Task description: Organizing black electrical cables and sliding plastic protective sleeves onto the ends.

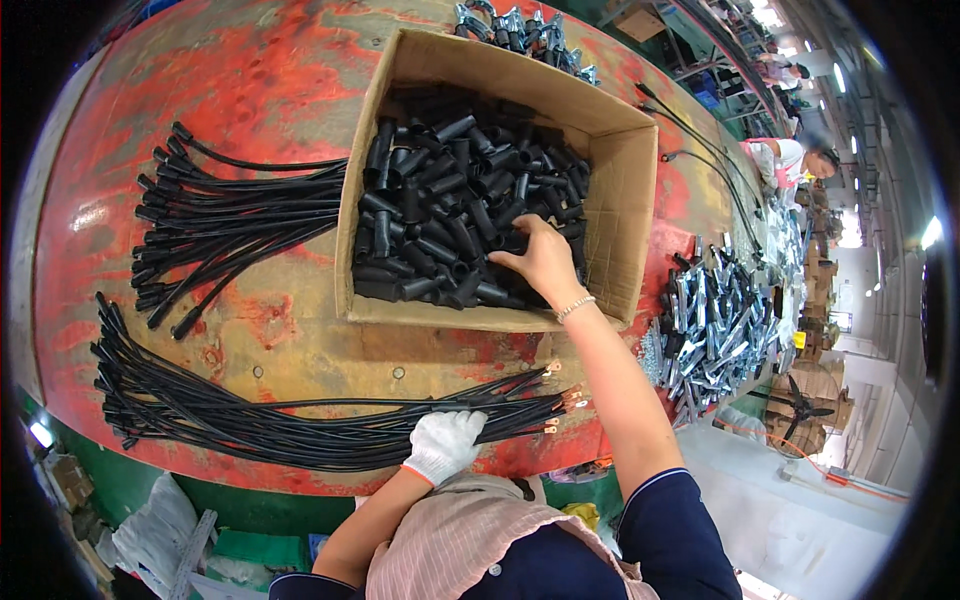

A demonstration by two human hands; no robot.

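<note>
My left hand (447, 443), in a white knit glove, is closed on a black cable (340, 403) at the near side of the table. That cable lies on top of a long bundle of black cables (270, 432) with copper ring lugs (552, 426) at their right ends. Inside a cardboard box (460, 318), my bare right hand (542, 257) reaches in among many short black tubular sleeves (440, 200). Its thumb and forefinger are spread apart over the sleeves, and nothing is visibly gripped. The other fingertips are partly hidden.
A second bundle of black cables (240, 205) lies left of the box, touching its side. Shiny metal clamp parts (715, 325) are heaped at the right. More metal clamps (530, 38) sit behind the box. Several thin cables (705, 140) lie far right, near another person (790, 162).
</note>
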